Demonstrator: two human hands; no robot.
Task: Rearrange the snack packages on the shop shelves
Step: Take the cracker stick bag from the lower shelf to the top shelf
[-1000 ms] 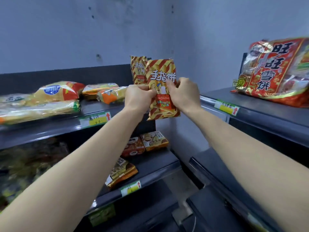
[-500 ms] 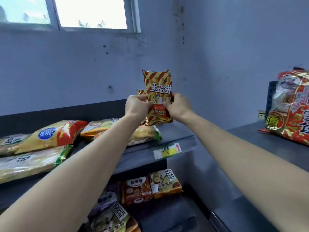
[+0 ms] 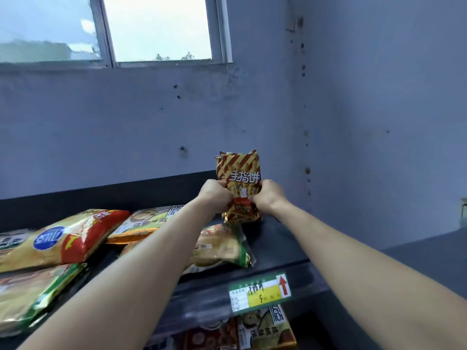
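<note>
L hand (image 3: 214, 195): up at the far end of the top shelf, fingers curled round the left edge of the striped snack pack (image 3: 242, 183), thumb on its front, abt mid-height.
R hand (image 3: 269, 198): same height, curled round the pack's right edge. I see mostly the back of it, fingertips hidden by the foil.
Striped snack pack: upright, red-and-gold diagonal stripes, front w/ white lettering facing me, squeezed betw. both hands.
2nd pack (image 3: 218, 168): same stripes, tucked right behind the 1st. Only a sliver shows past its top-left corner.
Pack bottom: down at the top shelf (image 3: 278, 246) surface, near the back lip. Touching or just above it, I can't tell from this angle.
Top shelf: dark, runs left to right under my arms.
Green-edged bag (image 3: 222, 246): lies flat just in front of the striped pack, partly under my L forearm.
Yellow-red bag (image 3: 63, 238): flat, left of my L arm, blue round logo, overlapping the bag below it.
Pale yellow pack (image 3: 144, 221): flat, just beside the yellow-red bag, toward the back lip.
Green-trim bag (image 3: 30, 294): flat at the shelf's front left, nearest me.
Price tag (image 3: 260, 291): green/yellow w/ red up-arrow, on the shelf's front edge, roughly below the striped pack.
Lower packs (image 3: 265, 329): orange-brown, on the level below, peeking out under the tag.
Window (image 3: 156, 29): top left, set in the blue-grey wall (image 3: 353, 122).
Side shelf (image 3: 429, 248): dark, on the right, past my R forearm.
</note>
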